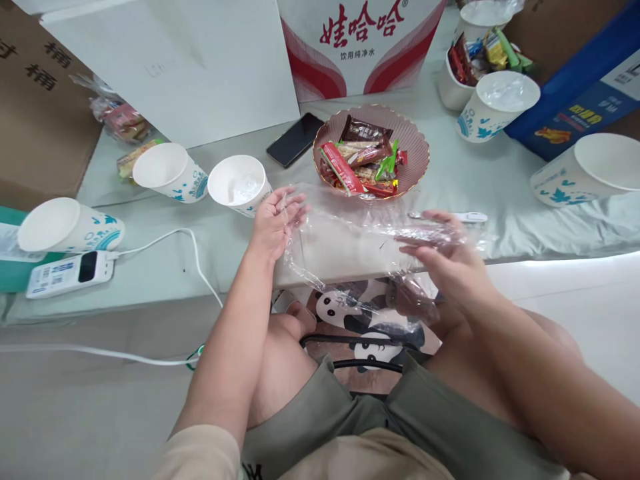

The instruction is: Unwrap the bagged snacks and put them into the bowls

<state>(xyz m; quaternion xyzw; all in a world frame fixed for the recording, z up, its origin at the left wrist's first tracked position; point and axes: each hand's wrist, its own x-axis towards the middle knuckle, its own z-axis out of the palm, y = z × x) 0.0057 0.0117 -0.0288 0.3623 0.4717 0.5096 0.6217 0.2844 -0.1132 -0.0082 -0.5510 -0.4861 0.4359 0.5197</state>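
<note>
A clear plastic bag [345, 233] is stretched between my two hands above the table's front edge. My left hand [280, 220] grips its left side with curled fingers, close to a paper cup [239, 181] that has clear plastic inside. On the right, my right hand [445, 250] pinches the gathered plastic between thumb and fingers. A crumpled part of the bag hangs below the edge over my lap. Just beyond the bag stands a pink ribbed bowl [417, 150] with a gold rim, holding several wrapped snack bars [345, 170]. A white pen-like item [473, 217] lies behind my right hand.
More paper cups [163, 167] stand left and right. A black phone [295, 140] lies before a white box [175, 73] and a red-and-white carton [365, 50]. At left, a white power bank [70, 273] has a cable [193, 247] trailing off the table. A white tub [453, 87] holds snacks.
</note>
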